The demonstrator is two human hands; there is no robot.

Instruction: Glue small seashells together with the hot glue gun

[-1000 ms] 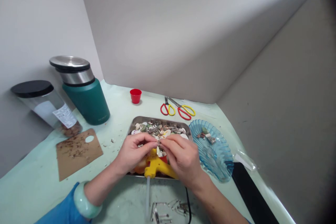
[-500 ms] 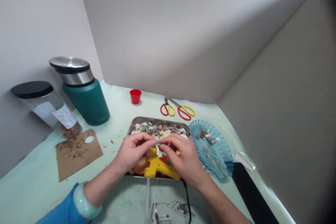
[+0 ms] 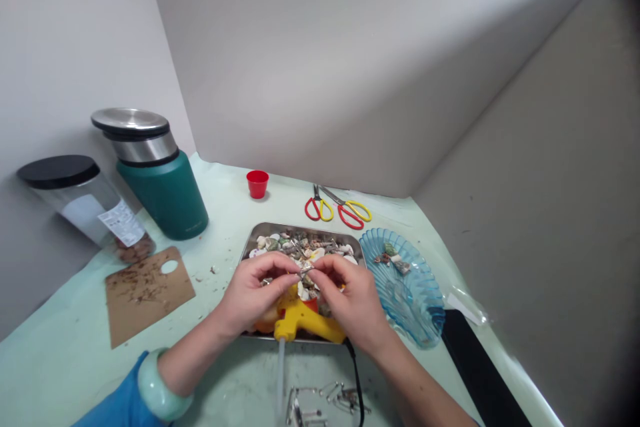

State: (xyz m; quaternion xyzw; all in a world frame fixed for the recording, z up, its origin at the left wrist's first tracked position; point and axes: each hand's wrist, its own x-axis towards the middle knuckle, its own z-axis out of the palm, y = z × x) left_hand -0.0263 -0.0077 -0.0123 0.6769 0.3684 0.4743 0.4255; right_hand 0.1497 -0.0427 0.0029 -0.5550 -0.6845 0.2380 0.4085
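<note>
Above the metal tray [image 3: 256,235], my left hand [image 3: 256,288] and my right hand [image 3: 353,293] meet fingertip to fingertip. Between them they pinch a small silvery metal piece [image 3: 305,270], too small to name surely. Seashells [image 3: 320,243] of several shapes fill the tray beneath. A yellow glue gun [image 3: 300,317] lies across the tray's near part, below my hands, with a translucent glue stick [image 3: 281,373] sticking out of its back. Part of an orange-red object [image 3: 311,305] shows behind the gun.
Blue shell-shaped dish [image 3: 400,293] with small pieces stands right, near a black strip [image 3: 480,367]. Two scissors [image 3: 320,207] and a red cup [image 3: 257,184] sit behind. Left are a green bottle [image 3: 165,197], clear jar [image 3: 123,220] and stained cardboard [image 3: 150,293]. Metal clips [image 3: 310,407] lie in front.
My fingertips have come closer together, and the silvery piece between them shows more clearly. The glue gun, tray and other things keep their places.
</note>
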